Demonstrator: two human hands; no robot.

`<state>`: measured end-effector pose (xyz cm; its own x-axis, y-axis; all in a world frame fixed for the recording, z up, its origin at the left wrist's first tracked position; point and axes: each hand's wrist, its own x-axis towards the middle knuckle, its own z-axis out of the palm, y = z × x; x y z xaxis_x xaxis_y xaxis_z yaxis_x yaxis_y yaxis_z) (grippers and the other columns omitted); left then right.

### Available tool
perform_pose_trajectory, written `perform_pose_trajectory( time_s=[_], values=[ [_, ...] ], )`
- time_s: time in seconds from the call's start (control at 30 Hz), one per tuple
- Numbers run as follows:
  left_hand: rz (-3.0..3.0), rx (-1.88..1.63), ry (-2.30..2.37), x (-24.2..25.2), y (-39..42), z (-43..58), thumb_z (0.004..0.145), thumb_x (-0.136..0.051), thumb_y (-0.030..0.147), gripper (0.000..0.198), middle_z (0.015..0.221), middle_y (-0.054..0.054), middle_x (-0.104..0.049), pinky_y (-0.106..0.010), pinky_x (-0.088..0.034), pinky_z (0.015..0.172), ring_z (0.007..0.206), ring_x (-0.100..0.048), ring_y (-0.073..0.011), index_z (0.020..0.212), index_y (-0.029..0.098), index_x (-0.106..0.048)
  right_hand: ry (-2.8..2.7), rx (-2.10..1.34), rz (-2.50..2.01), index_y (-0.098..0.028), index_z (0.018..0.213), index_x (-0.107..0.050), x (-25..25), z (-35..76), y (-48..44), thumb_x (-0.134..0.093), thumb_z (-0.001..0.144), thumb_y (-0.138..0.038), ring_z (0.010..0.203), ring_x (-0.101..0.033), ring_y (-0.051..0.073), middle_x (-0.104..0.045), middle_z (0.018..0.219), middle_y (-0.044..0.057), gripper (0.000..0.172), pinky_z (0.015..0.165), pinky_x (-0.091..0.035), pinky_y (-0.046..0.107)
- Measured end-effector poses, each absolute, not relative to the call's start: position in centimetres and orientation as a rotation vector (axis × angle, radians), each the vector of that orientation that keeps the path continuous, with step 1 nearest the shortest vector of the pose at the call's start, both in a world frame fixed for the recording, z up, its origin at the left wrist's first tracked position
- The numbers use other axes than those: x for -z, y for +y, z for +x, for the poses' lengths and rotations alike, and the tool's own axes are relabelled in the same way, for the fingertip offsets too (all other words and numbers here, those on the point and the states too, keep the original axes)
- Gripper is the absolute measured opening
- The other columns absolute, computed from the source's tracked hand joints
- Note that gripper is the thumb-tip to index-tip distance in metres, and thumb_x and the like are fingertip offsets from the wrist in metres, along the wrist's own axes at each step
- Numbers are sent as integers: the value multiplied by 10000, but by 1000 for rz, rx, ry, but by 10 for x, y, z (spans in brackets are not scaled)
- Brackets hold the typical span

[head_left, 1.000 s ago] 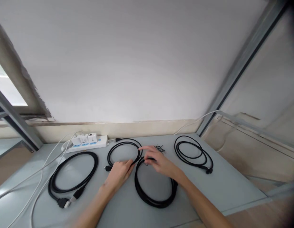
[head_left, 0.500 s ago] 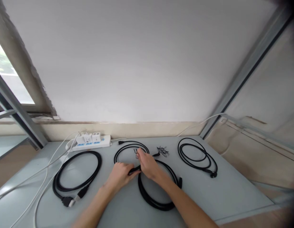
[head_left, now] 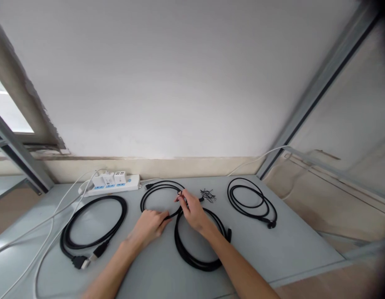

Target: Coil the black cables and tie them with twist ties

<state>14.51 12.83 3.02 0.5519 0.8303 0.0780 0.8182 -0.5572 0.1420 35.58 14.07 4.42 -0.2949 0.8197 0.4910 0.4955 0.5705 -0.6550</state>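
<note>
My left hand (head_left: 150,224) is closed on the near side of a thin black coiled cable (head_left: 143,200), its fingertips pressed together at the loop. My right hand (head_left: 191,209) pinches a short, thin black twist tie (head_left: 180,192) at the right side of that loop. The fingers partly hide where tie and cable meet. A thicker black cable coil (head_left: 192,262) lies just below my right hand. Beyond the right hand, a small pile of black twist ties (head_left: 208,195) rests on the table.
A black coiled cable (head_left: 123,211) with exposed connectors lies at the left, another coil (head_left: 231,195) at the right. A white power strip (head_left: 134,182) with adapters stands by the wall. White cords (head_left: 52,226) cross the grey table's left side. Metal posts (head_left: 300,110) flank the wall.
The whole view has shifted slightly. My left hand has moved a little away from my right, leaving more of the loop visible between them. My right fingers have curled in around the tie.
</note>
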Motion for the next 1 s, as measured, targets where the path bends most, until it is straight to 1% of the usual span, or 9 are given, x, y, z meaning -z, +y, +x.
perform_pose_trajectory(
  time_s=[0.07,0.2,0.33,0.47,0.57,0.7,0.8,0.9,1.0],
  values=[
    [2653,-256,1483,-30,128,147,1093,-397,434,403,851,-98,-788,-291,-434,652,796,-758,-259,1003,214,-721,-2036,-524,-1033,-239,979,-498,-45,353,138,-327,1116,-301,929,-646,211,-691,986,55,227,856,-469,337],
    [2625,-352,1404,-26,127,150,1086,-414,422,393,862,-84,-792,-285,-462,663,789,-760,-244,991,208,-730,-2192,-431,-1113,-241,977,-455,-41,344,134,-323,1111,-267,778,-595,210,-638,852,31,190,726,-434,320],
    [2627,-492,1196,-27,125,145,1049,-493,512,397,853,-59,-775,-285,-492,706,802,-746,-227,934,211,-725,-2249,-334,-1149,-238,995,-455,-36,344,136,-326,1106,-243,712,-545,205,-594,787,17,170,661,-389,311],
    [2492,-883,1205,-30,138,131,1098,-366,420,403,1026,-76,-758,-336,-528,902,989,-715,-223,1082,217,-714,-2277,-295,-1139,-236,1013,-444,-32,349,142,-314,1108,-239,696,-527,204,-577,769,11,161,655,-374,312],
    [2388,-1058,1398,-26,166,123,1077,-381,329,371,1303,-112,-680,-390,-502,1062,1213,-645,-242,1329,206,-625,-2330,-280,-1123,-232,1014,-450,-30,349,144,-303,1102,-224,710,-528,214,-569,748,13,171,684,-373,320],
    [2427,-781,1671,-17,216,124,970,-521,243,547,1529,-183,-519,-470,-429,1165,1413,-510,-324,1507,151,-482,-2314,-369,-1133,-226,1020,-458,-30,347,142,-311,1097,-216,774,-559,216,-601,822,38,166,712,-385,316],
    [2487,-464,1757,-13,241,135,978,-531,270,591,1523,-176,-529,-478,-429,1147,1398,-519,-338,1552,174,-428,-2266,-457,-1154,-229,1017,-451,-31,348,141,-334,1095,-223,778,-566,203,-596,843,33,141,704,-390,299],
    [2588,-360,1769,-15,249,147,1019,-444,250,479,1406,-172,-594,-459,-448,1098,1302,-571,-316,1488,169,-496,-2247,-514,-1147,-235,998,-431,-33,349,142,-330,1093,-224,733,-544,191,-572,813,16,139,678,-383,291],
    [2705,-314,1759,-19,248,154,1027,-408,219,358,1291,-181,-620,-451,-448,1060,1240,-575,-314,1305,141,-619,-2243,-524,-1133,-244,972,-410,-35,349,142,-334,1087,-222,713,-528,190,-549,789,6,140,657,-373,293]
  ],
)
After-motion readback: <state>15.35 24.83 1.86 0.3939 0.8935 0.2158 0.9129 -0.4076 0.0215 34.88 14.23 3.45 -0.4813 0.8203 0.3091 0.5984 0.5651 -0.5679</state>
